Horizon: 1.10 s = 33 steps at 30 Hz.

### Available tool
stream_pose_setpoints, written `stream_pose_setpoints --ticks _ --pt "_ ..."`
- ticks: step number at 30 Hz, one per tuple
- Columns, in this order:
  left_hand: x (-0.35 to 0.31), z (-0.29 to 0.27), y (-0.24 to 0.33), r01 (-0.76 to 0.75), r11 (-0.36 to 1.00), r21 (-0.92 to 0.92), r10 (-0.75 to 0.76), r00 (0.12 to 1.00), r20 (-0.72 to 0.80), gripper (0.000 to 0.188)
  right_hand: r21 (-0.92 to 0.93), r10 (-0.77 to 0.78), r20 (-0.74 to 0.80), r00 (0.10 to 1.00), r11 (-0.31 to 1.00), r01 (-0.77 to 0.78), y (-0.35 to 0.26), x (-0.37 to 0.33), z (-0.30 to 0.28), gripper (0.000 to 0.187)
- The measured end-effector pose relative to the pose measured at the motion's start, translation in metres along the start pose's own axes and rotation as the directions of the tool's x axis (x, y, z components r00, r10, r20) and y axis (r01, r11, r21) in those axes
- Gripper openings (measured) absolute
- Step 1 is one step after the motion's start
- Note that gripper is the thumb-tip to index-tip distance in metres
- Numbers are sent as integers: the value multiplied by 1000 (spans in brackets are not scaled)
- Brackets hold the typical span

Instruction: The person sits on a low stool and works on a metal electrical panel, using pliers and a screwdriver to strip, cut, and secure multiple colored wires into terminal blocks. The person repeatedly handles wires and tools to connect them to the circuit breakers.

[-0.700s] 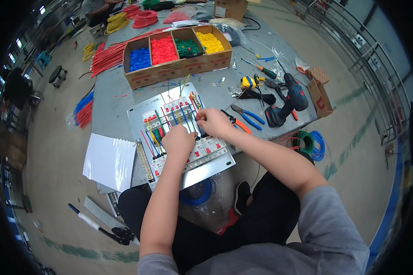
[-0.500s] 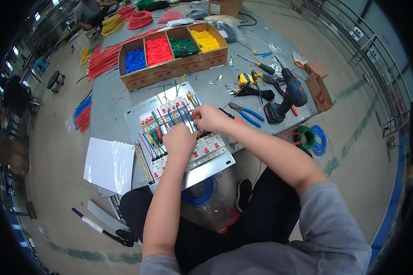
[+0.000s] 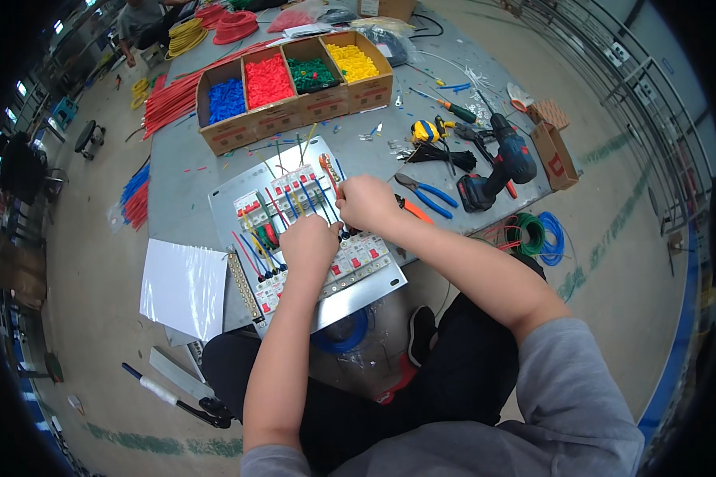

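Observation:
A metal mounting plate (image 3: 363,297) with rows of white circuit breakers lies tilted over the table's near edge. Red, blue, yellow and green wires run between the upper breaker row (image 3: 298,181) and the lower breaker row (image 3: 358,254). My left hand (image 3: 309,240) is closed over the middle of the plate, its fingertips by the black wire ends at the lower row. Just right of it, my right hand (image 3: 366,203) is closed beside the rightmost wires. What either hand pinches is hidden. A brass-coloured terminal strip (image 3: 243,286) runs along the plate's left edge.
Beyond the plate stands a cardboard box (image 3: 258,131) of blue, red, green and yellow small parts. Right lie an orange-handled tool (image 3: 415,210), blue-handled cutters (image 3: 426,195) and a cordless drill (image 3: 501,163). White sheets (image 3: 184,286) overhang the table's left corner. A person (image 3: 142,24) sits far left.
The view has shifted slightly. My right hand has turned a little, with its fingers drawn in more tightly near the wires. My left hand stays at almost the same spot on the plate.

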<state>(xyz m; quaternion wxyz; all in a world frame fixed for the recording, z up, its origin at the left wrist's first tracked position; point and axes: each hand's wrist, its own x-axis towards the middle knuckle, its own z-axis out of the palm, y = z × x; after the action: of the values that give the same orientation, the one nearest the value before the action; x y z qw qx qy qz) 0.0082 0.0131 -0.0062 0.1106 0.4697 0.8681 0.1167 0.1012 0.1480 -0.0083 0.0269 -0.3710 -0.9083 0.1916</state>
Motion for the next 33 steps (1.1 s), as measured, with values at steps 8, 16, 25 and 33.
stream_pose_setpoints --ticks 8,16,25,33 --pt "-35 -4 -4 -129 989 -69 130 991 14 44 -25 78 243 967 997 -74 -5 -18 -23 41" --pt "-50 -8 -15 -270 958 -100 271 963 -9 39 -103 180 300 937 982 -156 -10 -19 -9 46" --pt "-58 -2 -21 -297 952 -78 299 954 25 40 -45 237 250 939 971 -233 -4 -19 12 41" --pt "-65 -1 -31 -339 933 -121 340 940 -18 38 4 164 268 949 985 -171 0 -21 3 36"
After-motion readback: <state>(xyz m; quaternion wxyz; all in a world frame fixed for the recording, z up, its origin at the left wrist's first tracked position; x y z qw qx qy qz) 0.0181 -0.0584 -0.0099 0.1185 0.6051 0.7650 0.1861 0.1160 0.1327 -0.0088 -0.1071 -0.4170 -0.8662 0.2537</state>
